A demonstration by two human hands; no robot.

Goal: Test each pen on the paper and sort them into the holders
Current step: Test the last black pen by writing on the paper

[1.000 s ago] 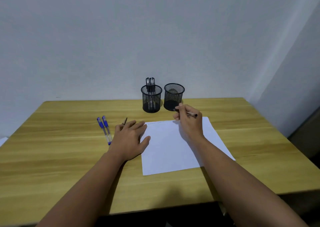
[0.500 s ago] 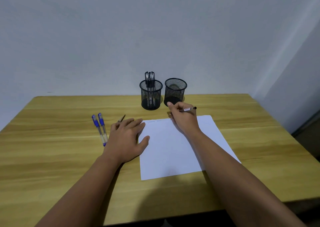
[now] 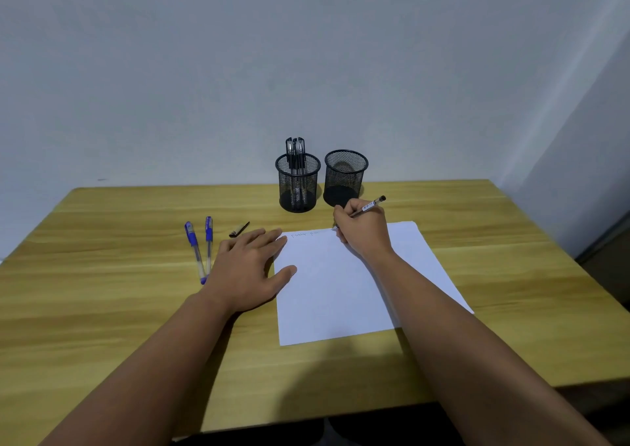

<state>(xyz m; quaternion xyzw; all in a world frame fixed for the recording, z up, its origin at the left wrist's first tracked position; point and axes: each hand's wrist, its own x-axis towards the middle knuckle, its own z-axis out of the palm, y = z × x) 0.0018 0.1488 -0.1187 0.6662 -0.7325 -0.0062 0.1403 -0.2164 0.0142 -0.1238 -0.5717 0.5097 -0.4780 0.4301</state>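
The right hand (image 3: 366, 232) grips a pen (image 3: 370, 206) in a writing hold, fingers curled round the barrel, the tip touching the top edge of the paper (image 3: 341, 292) and the black back end tilted up toward 2 o'clock. A few faint scribbles (image 3: 301, 234) sit on the sheet at 9 o'clock from the tip, between the two hands. The left hand (image 3: 249, 268) lies flat and relaxed on the tabletop (image 3: 102, 309), fingers straight and holding nothing; its fingertips and thumb rest on the left edge of the paper, pinning it. The paper lies slightly turned on the tabletop, with the right forearm across its right half. At 9 o'clock from the left hand, just beside it, two blue pens (image 3: 199, 244) lie side by side, capped ends pointing away from the person, their near ends close to the wrist. A black cap (image 3: 239, 229) lies on the wood at 12 o'clock from the left hand, just beyond the fingertips, apart from them. Two black mesh holders stand upright near the far edge, almost touching each other. The left holder (image 3: 297, 183), at 11 o'clock from the right hand, has several black pens (image 3: 296, 154) standing in it. The right holder (image 3: 346, 178), at 12 o'clock from the right hand and just beyond its knuckles, shows no pens inside.
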